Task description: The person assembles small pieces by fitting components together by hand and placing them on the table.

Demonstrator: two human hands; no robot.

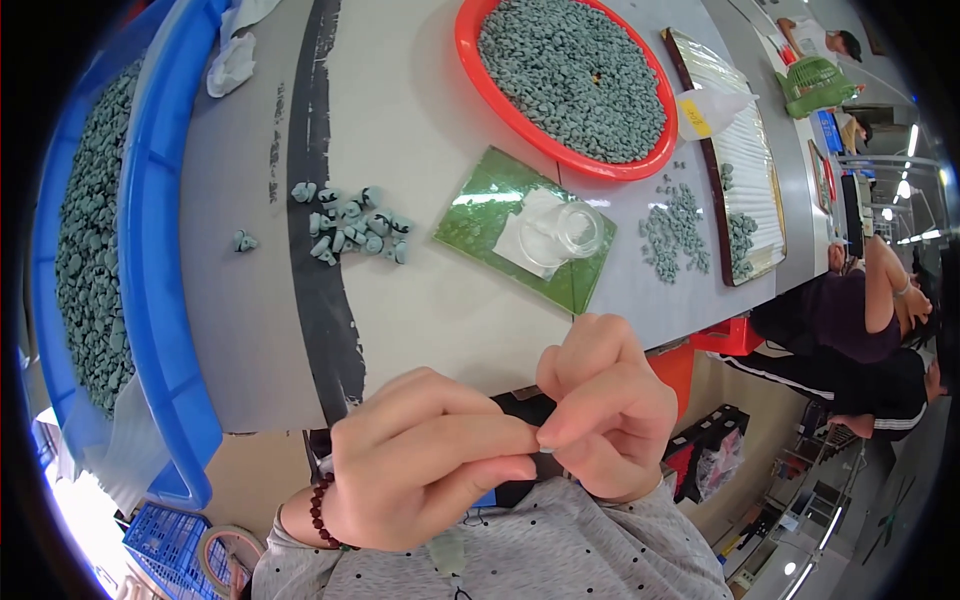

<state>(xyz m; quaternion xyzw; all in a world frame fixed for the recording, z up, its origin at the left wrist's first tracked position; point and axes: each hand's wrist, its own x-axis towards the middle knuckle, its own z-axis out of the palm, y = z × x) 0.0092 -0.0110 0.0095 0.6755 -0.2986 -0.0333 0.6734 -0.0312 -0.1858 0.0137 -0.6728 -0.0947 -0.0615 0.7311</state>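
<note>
My left hand (425, 460) and my right hand (612, 420) meet fingertip to fingertip in front of my body, just off the table's near edge. Both are closed in a pinch. A tiny pale bit (546, 449) shows where the fingertips come together; its kind is too small to tell, and the fingers hide most of it. Beyond the hands, a glass jar (578, 232) stands on a white cloth (525, 240) atop a green board (478, 200). A loose cluster of small grey-green pieces with dark marks (355, 225) lies on the table to the left.
A red basin (660, 165) heaped with grey-green pieces stands at the far side. Right of the board are a scattered pile of small pieces (675, 232) and a ridged white tray (748, 150). A blue crate (165, 260) of pieces flanks the left. Co-workers (870, 310) sit at right.
</note>
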